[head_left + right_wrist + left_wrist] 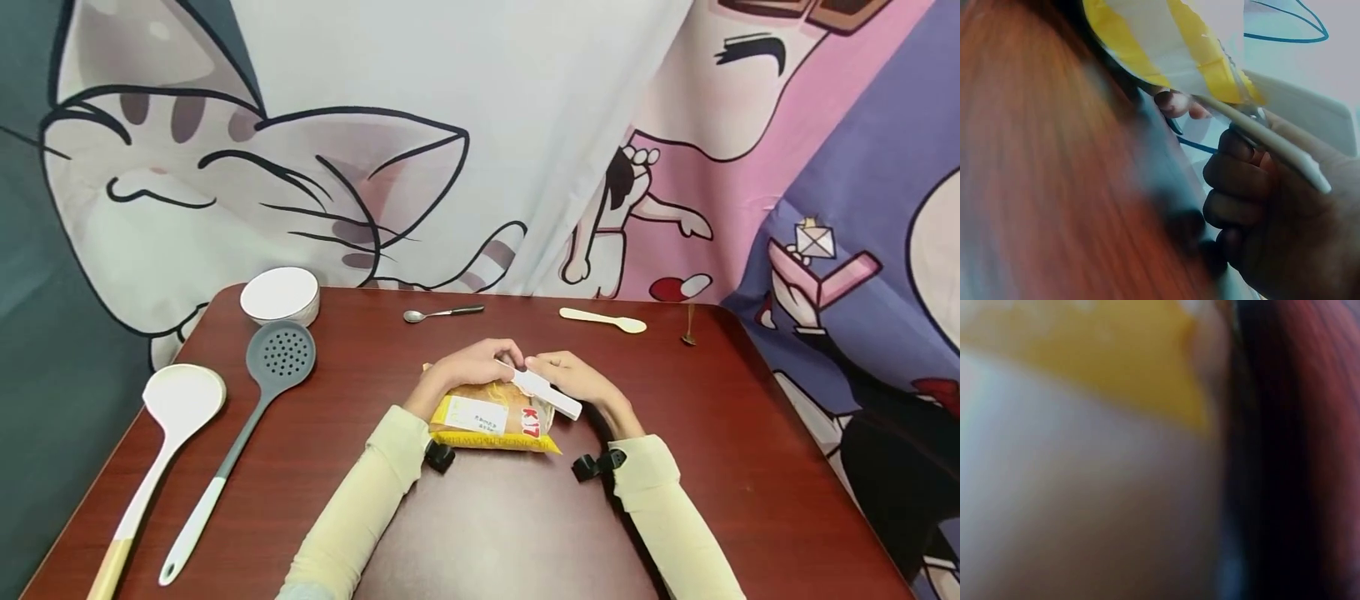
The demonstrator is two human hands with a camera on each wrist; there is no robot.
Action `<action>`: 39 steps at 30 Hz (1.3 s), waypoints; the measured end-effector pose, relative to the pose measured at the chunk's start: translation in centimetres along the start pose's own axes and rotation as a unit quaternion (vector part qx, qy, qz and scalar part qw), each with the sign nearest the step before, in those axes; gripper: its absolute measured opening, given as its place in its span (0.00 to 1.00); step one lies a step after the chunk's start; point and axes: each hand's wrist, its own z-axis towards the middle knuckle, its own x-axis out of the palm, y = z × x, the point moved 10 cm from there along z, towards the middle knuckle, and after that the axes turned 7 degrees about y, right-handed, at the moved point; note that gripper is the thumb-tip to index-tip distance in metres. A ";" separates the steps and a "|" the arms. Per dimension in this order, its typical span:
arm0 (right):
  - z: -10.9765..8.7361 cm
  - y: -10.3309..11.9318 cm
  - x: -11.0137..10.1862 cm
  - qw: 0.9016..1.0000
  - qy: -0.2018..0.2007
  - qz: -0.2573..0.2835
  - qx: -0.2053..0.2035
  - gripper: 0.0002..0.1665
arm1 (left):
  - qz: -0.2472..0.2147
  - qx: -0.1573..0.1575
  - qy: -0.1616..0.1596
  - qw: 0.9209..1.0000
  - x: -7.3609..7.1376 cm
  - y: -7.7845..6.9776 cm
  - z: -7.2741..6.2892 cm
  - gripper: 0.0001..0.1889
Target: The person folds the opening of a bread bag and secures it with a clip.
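A yellow, printed food bag (476,415) with a white label lies on the table in front of me. My left hand (476,362) grips its far edge, and its fingertips (1175,103) show under the bag's edge in the right wrist view. A long white bag clip (551,395) slants across the bag's right end. My right hand (577,379) pinches this clip; its fingers (1238,178) are curled beneath the bar in the right wrist view. The left wrist view is blurred, with part of the yellow bag (1129,362) close to the camera.
On the left lie a white ladle (183,402) and a grey slotted spoon (281,357), with a white bowl (281,296) behind. A small metal spoon (442,313), a cream spoon (603,320) and a tiny dark object (688,338) line the back edge.
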 end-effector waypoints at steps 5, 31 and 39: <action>-0.3 -0.3 0.2 1.000 -0.013 0.012 0.000 0.21 | -0.002 -0.001 0.007 1.000 0.5 -0.1 0.1 0.13; -0.8 -0.4 -1.8 0.983 -0.171 0.040 -0.043 0.08 | 0.075 -0.042 -0.003 0.996 -2.1 -0.1 -1.3 0.13; -2.4 2.7 -1.6 0.982 -0.177 0.047 -0.053 0.07 | 0.115 -0.125 0.016 0.985 -4.6 0.1 -4.9 0.15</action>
